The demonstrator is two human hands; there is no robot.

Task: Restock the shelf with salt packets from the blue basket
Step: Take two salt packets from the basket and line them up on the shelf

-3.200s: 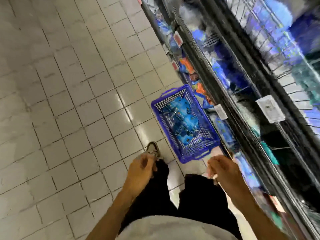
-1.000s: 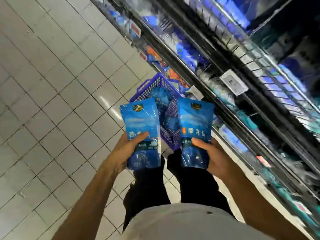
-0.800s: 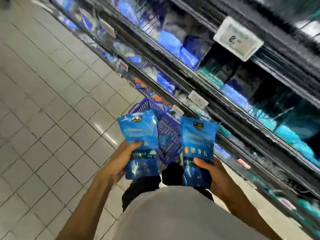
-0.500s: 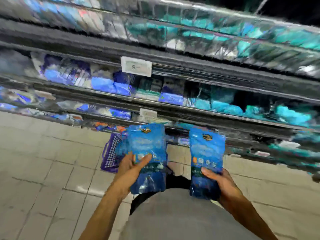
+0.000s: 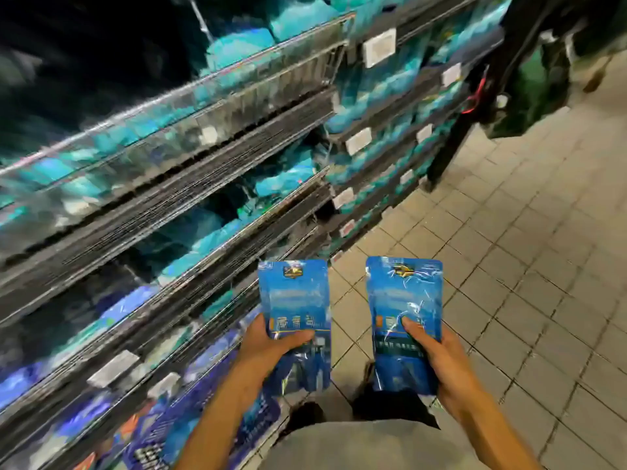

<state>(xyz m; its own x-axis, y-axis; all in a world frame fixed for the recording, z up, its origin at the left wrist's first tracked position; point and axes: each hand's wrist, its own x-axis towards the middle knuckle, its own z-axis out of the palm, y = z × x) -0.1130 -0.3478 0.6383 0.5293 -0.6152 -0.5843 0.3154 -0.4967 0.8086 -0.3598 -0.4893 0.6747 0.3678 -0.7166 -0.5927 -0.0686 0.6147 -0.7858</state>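
Note:
My left hand grips a blue salt packet by its lower half, thumb across the front. My right hand holds a second blue salt packet the same way. Both packets stand upright in front of my waist, side by side and apart. The shelf unit runs along my left, its tiers stacked with teal and blue packets behind wire fronts. The blue basket is out of view.
White price tags hang on the shelf rails. A black upright post ends the shelving at the far right, with a dark green object beside it. Tiled floor stretches to the right. My dark trousers and a shoe show below the packets.
My view has swung right along the shelves, so the basket has dropped out of sight. Both hands still hold their packets, now a little wider apart.

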